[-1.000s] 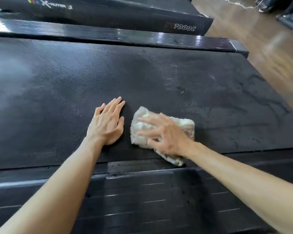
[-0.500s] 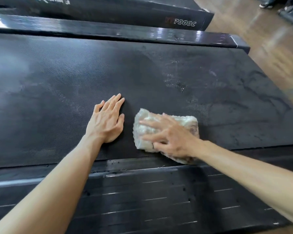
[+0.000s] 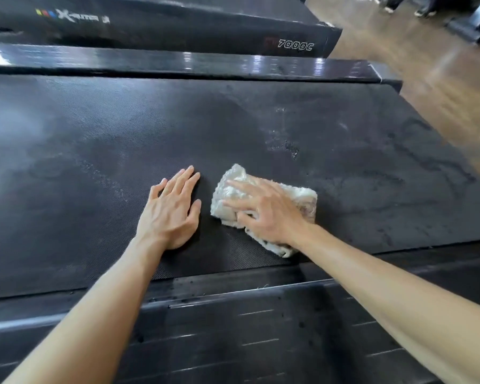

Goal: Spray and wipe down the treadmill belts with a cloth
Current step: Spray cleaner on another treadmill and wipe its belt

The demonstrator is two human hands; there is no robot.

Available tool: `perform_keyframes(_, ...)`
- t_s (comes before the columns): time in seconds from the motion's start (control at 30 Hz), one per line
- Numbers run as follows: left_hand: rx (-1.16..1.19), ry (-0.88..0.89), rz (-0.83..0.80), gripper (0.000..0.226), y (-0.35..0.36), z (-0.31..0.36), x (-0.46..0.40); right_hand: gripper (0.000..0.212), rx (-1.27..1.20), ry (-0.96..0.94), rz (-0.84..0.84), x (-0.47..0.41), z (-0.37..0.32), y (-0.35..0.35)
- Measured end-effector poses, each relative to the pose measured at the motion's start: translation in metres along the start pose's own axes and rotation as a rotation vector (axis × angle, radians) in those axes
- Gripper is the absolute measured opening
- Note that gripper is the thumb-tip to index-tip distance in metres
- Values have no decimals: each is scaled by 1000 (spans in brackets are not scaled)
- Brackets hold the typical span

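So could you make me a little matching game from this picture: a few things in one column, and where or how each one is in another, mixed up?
Things:
1. left hand
2. right hand
3. cloth
4. "7000C" lettering

States:
A. bunched and pale, lying on the treadmill belt
B. printed on the next treadmill behind
C. flat on the bare belt, holding nothing
D. pressed on top of the cloth

Pairs: 1-C, 2-D, 3-A, 4-B
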State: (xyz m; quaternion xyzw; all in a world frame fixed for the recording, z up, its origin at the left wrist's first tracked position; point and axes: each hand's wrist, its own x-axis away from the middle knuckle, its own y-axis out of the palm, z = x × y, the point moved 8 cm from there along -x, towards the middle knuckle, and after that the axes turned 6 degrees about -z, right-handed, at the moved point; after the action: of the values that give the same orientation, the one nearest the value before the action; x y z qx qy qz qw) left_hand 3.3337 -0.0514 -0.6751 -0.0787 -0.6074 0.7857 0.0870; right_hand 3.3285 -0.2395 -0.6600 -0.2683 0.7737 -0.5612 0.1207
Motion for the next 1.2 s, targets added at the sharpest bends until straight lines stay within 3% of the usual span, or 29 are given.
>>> perform_keyframes(0.13,-5,14,10,75,0,1,0,47,-47,-73,-41,39,15,3)
perform_keyframes(0.27,-3,5,14,74,0,-1,0,55,-69,131,80,24,61,-25)
perform_keyframes(0.43,-13,6,3,72,2,-1,-1,44,-12,330,120,-46,66,-23)
perform_keyframes(0.53,-11,11,3,73,2,-1,-1,53,-6,208,66,-46,34,-4)
perform_keyframes(0.67,-18,13,13,74,2,-1,-1,44,-25,-47,-11,16,17,5)
perform_keyframes(0.87,-10,10,22,73,2,-1,-1,40,3,219,136,-26,78,-30)
perform_keyframes(1.0,-11,7,18,73,2,-1,-1,43,66,372,181,-81,77,-32)
perform_keyframes(1.2,2,7,21,73,1,-2,-1,52,41,113,116,-37,9,-5)
